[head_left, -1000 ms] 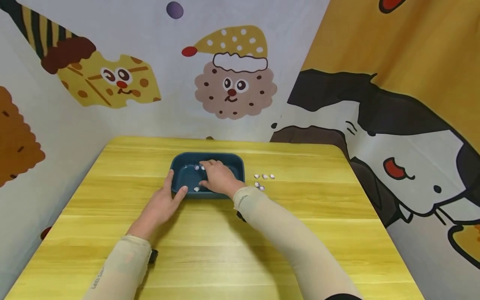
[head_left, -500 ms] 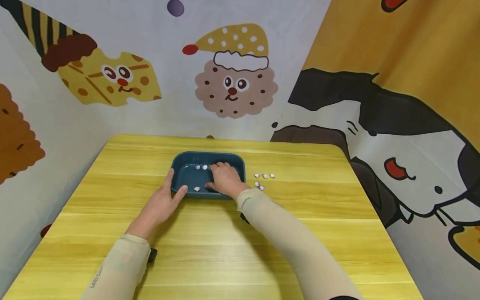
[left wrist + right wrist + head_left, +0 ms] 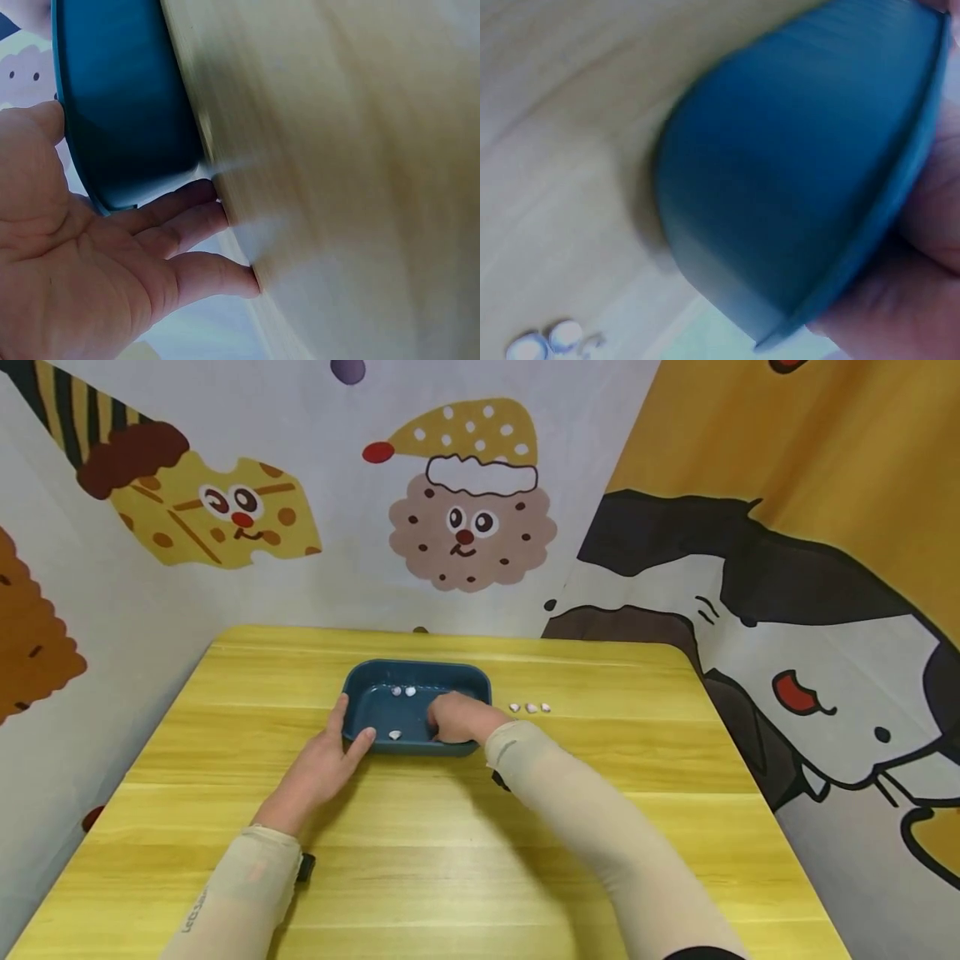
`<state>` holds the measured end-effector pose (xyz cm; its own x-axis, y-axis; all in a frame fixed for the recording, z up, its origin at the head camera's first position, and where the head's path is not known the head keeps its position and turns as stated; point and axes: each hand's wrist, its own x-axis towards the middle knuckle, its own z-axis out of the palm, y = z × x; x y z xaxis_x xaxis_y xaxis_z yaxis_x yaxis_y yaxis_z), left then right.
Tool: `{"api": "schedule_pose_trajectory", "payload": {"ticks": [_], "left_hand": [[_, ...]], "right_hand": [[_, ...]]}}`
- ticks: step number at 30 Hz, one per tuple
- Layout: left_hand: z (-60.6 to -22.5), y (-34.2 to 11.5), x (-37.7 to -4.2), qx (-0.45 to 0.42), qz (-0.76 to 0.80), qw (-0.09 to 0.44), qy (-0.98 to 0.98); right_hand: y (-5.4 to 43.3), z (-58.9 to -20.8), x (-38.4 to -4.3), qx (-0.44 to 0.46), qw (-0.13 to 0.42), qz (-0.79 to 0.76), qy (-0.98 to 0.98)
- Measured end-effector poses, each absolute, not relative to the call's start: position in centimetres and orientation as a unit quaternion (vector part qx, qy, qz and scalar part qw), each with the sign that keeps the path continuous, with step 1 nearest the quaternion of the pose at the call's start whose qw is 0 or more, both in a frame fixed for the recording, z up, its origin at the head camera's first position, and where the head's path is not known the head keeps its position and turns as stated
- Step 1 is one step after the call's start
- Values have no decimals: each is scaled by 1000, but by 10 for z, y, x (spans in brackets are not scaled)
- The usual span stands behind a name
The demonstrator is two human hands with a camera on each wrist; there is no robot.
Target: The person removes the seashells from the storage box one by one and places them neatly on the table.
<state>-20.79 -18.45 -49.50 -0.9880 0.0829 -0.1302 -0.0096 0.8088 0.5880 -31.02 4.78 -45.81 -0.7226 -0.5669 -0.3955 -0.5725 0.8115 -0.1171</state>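
Observation:
A dark blue-green rectangular tray sits near the table's far side. My left hand rests around its near-left corner, fingers fairly straight; in the left wrist view the thumb touches the rim. My right hand reaches over the near-right side into the tray, fingers bent downward. Its fingertips are hidden, so whether they pinch something cannot be told. Inside lie small whitish pieces like seashells: a far pair, with one shell beside another, and a near shell.
Right of the tray, three similar shells lie in a row on the yellow wood-grain table, with a middle shell. Shells also show as a blurred cluster, including one shell, low in the right wrist view. A cartoon-print cloth hangs behind.
My right hand has moved rightward inside the tray, from the far shells to the right part, its fingers now more bent. Two table shells are now covered by my right arm. Left hand unchanged.

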Motion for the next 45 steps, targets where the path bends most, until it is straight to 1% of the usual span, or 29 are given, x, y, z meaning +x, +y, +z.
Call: {"api": "schedule_pose_trajectory", "payload": {"ticks": [5,11,14,19,25,30,39,42,45], "left_hand": [[-494,-185,-208,21,306,78,949],[-492,-184,-208,22,307,81,948],[-491,-185,-208,24,309,86,947],[-493,-186,-209,34,310,84,946],[-493,-188,-211,41,315,80,945],[-493,-190,-212,41,314,79,945],[-493,-189,-211,40,312,77,946],[-494,-189,-211,39,311,79,946],[-493,-188,-211,36,308,79,947]], "right_hand": [[52,-450,-309,-310,237,31,920],[44,-450,-307,-311,263,-35,912],[29,-456,-308,-318,258,-69,910],[1,-466,-310,-334,231,-88,909],[-18,-468,-312,-342,233,-102,905],[-23,-470,-315,-349,209,-111,907],[-15,-477,-316,-360,162,-102,913],[-5,-475,-314,-359,129,-113,917],[12,-467,-312,-350,93,-166,918]]}}
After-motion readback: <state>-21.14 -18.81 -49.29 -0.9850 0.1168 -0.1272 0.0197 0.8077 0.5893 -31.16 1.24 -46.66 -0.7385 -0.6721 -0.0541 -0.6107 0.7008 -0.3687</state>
